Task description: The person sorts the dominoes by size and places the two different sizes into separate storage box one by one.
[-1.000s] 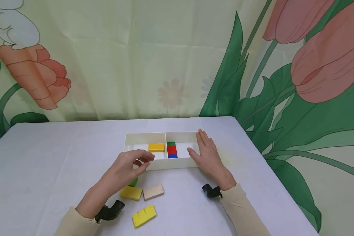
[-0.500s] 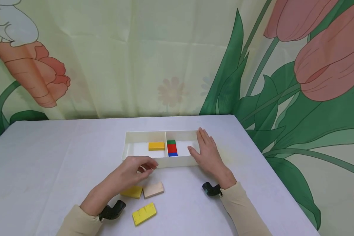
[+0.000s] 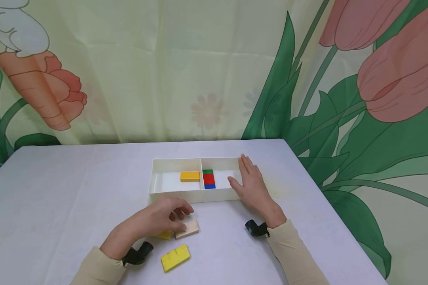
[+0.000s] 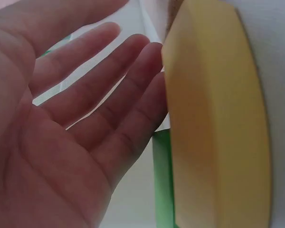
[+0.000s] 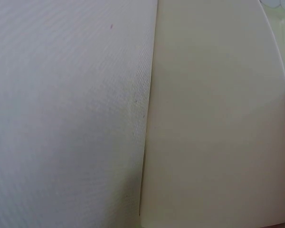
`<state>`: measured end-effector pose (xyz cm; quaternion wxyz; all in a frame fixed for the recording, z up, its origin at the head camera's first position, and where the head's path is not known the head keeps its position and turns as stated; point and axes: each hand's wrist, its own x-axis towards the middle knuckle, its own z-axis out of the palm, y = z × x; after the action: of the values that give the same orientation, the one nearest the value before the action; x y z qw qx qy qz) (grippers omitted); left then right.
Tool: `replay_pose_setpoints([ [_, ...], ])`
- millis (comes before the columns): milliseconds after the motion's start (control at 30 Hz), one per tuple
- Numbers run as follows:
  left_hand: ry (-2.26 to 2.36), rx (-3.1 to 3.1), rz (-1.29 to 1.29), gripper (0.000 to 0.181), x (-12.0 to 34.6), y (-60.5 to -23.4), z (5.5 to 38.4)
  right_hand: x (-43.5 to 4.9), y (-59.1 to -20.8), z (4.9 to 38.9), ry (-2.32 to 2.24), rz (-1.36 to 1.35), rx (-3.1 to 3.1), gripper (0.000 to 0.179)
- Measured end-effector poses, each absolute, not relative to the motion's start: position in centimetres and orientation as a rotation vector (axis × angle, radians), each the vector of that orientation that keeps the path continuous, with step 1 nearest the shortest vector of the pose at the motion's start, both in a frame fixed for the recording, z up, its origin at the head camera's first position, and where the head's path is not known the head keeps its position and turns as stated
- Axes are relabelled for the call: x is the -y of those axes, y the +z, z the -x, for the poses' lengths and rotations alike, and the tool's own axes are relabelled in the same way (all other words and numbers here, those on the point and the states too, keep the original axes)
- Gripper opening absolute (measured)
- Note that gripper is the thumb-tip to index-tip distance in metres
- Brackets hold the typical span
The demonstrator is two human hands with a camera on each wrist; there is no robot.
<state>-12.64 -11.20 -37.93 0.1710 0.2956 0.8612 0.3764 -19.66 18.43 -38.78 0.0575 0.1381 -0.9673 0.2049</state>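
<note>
My left hand hovers low over loose blocks in front of the box, fingers loosely bent. Its thumb overlaps the pale wooden block in the head view. Partly under this hand lies a yellow block. The left wrist view shows a yellow block close by the fingers and a green block behind it; the palm holds nothing. My right hand, fingers straight, rests on the right end of the white divided box.
An orange-yellow block lies in the box's left compartment. Green, red and blue blocks line the divider in the right one. Another yellow block lies nearer me on the white tablecloth.
My left hand has moved down and toward me, from the box's front edge to over the pale wooden block. My right hand stays at the box.
</note>
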Motion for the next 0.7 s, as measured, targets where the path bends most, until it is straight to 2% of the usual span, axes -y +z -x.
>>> replay_pose_setpoints([
  [400, 0.981, -2.446, -0.873, 0.038, 10.5, -38.2, 12.2, -18.5, -38.8, 19.8, 0.612, -0.422, 2.935, 0.079],
  [700, 0.921, -2.59, -0.942, 0.031, 9.9, -38.5, 12.0, -18.6, -38.8, 19.8, 0.614, -0.421, 2.929, 0.079],
])
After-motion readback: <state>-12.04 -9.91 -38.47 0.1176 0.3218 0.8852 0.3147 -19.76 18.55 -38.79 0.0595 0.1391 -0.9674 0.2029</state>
